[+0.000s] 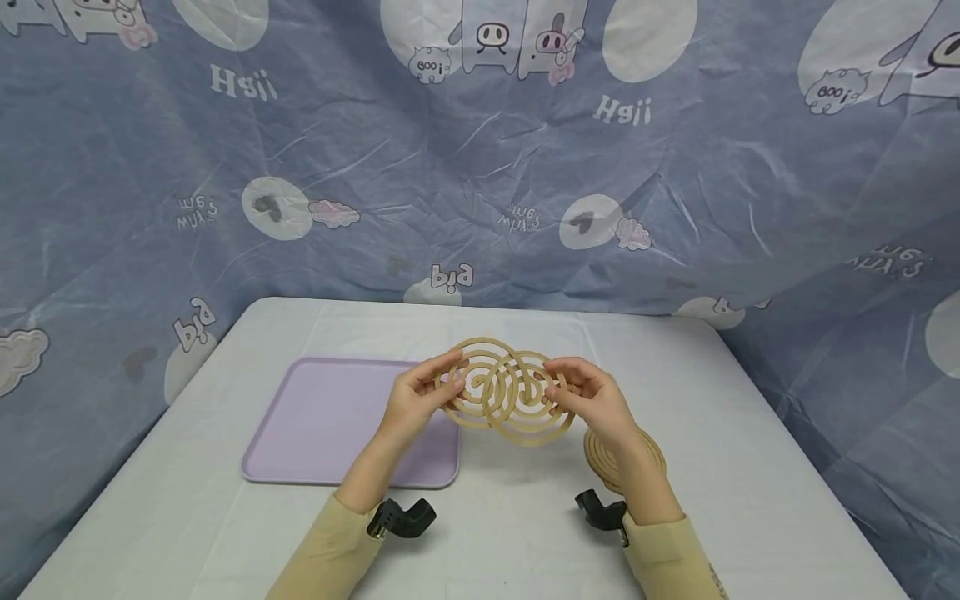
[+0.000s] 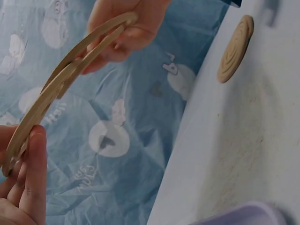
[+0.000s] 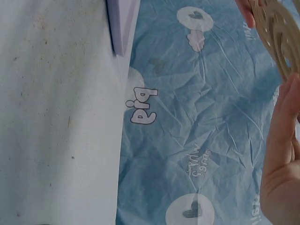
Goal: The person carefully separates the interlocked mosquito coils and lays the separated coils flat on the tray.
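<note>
In the head view, two tan mosquito coils overlap, their spiral rings laid across each other in the air over the white table. My left hand (image 1: 411, 398) pinches the outer edge of the left mosquito coil (image 1: 483, 340) between thumb and fingers. The right mosquito coil (image 1: 528, 442) is pinched at its outer side by my right hand (image 1: 598, 400). Seen edge-on in the left wrist view, the coils (image 2: 51, 89) splay slightly apart, bowed between the two hands. More coiled rings (image 1: 600, 458) lie on the table, partly hidden by my right forearm.
A shallow lilac tray (image 1: 330, 417) lies on the left of the table, its right part behind my left forearm. The white table (image 1: 750, 467) runs back to a blue patterned cloth (image 1: 420, 167). Black wrist mounts (image 1: 401, 518) jut inward from both sleeves.
</note>
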`<state>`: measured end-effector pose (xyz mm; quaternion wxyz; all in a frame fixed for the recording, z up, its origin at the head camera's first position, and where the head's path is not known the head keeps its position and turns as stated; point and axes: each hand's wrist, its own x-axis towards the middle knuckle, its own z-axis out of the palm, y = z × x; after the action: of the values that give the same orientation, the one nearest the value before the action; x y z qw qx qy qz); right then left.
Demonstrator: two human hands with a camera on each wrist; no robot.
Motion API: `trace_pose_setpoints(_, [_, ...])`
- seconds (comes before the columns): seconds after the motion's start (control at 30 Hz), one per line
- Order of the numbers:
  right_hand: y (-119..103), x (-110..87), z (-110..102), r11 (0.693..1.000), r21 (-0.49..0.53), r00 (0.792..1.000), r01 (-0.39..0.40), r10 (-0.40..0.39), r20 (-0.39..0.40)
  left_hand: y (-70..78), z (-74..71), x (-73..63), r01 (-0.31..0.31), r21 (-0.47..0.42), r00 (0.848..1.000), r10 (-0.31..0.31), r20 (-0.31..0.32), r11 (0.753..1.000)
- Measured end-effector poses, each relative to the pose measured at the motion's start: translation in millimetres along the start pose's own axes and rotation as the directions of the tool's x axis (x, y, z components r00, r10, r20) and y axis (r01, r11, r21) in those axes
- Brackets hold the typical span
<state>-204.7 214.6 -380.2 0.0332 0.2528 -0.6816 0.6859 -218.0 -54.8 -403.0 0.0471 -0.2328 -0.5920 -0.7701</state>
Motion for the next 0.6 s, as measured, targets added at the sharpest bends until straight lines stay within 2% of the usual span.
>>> trace_pose_setpoints(0.07, [-0.7, -0.6, -4.3, 1.0, -0.004, 0.996, -0.002, 0.002, 0.092, 2.3, -4.0, 0.3, 0.016, 0.015, 1.0, -0.017, 0.024, 1.0])
trace_pose_setpoints(0.17, [-3.1, -0.7, -9.0, 0.998, -0.057, 0.985, -0.001, 0.011, 0.174, 5.6, -10.6, 0.7, 0.06, 0.052, 0.995, -0.064, 0.073, 0.997])
trace_pose_setpoints(0.27, [-5.3, -0.9, -13.4, 0.995, -0.103, 0.971, 0.019, 0.006, 0.24, 9.2, -16.2, 0.0, 0.111, 0.097, 0.983, -0.123, 0.139, 0.989])
trace_pose_setpoints(0.37, [-6.4, -1.9, -16.6, 0.994, -0.103, 0.962, 0.029, 0.001, 0.274, 12.0, -19.3, -0.7, 0.138, 0.137, 0.967, -0.163, 0.196, 0.981])
trace_pose_setpoints(0.47, [-6.3, -2.6, -16.6, 0.993, -0.118, 0.972, 0.007, 0.021, 0.232, 13.3, -19.3, -0.6, 0.15, 0.146, 0.964, -0.178, 0.199, 0.978])
trace_pose_setpoints(0.6, [-5.6, -2.5, -13.0, 0.984, -0.17, 0.994, -0.043, 0.059, 0.093, 13.0, -17.2, 0.3, 0.155, 0.114, 0.979, -0.167, 0.114, 0.981])
